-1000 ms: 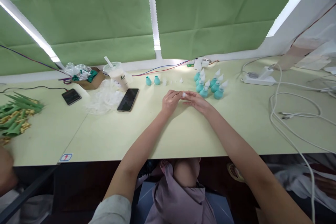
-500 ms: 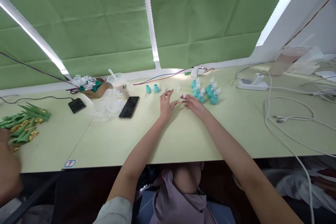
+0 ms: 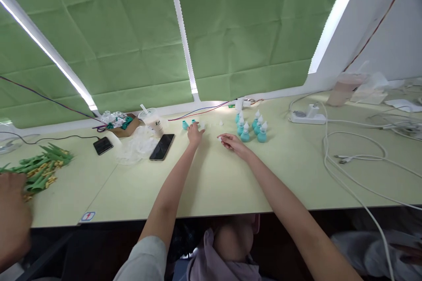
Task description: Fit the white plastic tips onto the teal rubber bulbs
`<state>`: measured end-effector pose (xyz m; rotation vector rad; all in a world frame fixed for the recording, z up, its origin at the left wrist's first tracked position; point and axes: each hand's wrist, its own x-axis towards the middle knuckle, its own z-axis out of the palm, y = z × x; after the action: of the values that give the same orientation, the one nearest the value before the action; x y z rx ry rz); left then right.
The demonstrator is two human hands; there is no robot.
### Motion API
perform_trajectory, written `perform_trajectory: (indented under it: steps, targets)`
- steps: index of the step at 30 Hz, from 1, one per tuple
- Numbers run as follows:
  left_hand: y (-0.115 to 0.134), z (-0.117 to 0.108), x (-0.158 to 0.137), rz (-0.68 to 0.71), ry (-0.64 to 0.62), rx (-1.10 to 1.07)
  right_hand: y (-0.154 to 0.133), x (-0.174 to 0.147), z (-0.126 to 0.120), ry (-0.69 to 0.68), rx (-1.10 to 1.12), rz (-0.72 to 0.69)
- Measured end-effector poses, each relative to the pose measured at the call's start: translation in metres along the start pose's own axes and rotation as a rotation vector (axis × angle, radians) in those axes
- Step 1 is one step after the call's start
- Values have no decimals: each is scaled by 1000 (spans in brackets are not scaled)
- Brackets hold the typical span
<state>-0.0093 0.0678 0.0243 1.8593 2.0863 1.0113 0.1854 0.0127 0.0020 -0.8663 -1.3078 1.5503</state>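
Observation:
My left hand (image 3: pixel 194 134) reaches over one small teal bulb (image 3: pixel 193 121), its thumb apart from the fingers; the hand partly hides that bulb. Just left of it stands a second teal bulb (image 3: pixel 185 125) with an open neck. My right hand (image 3: pixel 232 143) is closed in a pinch on a small white tip (image 3: pixel 220 139), held above the table. To the right of that hand stand several teal bulbs (image 3: pixel 245 136) fitted with white pointed nozzles. Small translucent white pieces (image 3: pixel 221 123) rest on the table beyond the gap between my hands.
A black phone (image 3: pixel 162 147), a crumpled clear bag (image 3: pixel 135 145), a drink cup (image 3: pixel 153 123) and a cardboard box (image 3: pixel 127 127) are on the left. Green and yellow pieces (image 3: pixel 42 167) lie near another person's hand (image 3: pixel 13 219). A power strip (image 3: pixel 307 117) and white cables (image 3: pixel 359 158) are on the right.
My left hand has moved away from my right hand, leftward to the two bare teal bulbs. My right hand still pinches the white tip. The view has tilted slightly up.

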Motion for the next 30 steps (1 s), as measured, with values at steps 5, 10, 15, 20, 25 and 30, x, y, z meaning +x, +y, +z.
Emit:
perform_trajectory:
  steps: [5, 10, 15, 20, 25, 30]
  targets:
    - [7, 12, 18, 1, 26, 133, 1, 1, 1, -36, -18, -30]
    - [4, 22, 21, 21, 63, 164, 0, 0, 1, -52, -37, -27]
    - [-3, 29, 16, 100, 115, 160, -2, -1, 2, -61, -62, -13]
    - [0, 36, 14, 153, 138, 200, -4, -2, 3, -56, -66, -9]
    - [8, 40, 20, 247, 39, 316, -4, -1, 3, -57, -69, -9]
    - [7, 42, 24, 324, 81, 164, -2, 0, 1, -72, -77, -4]
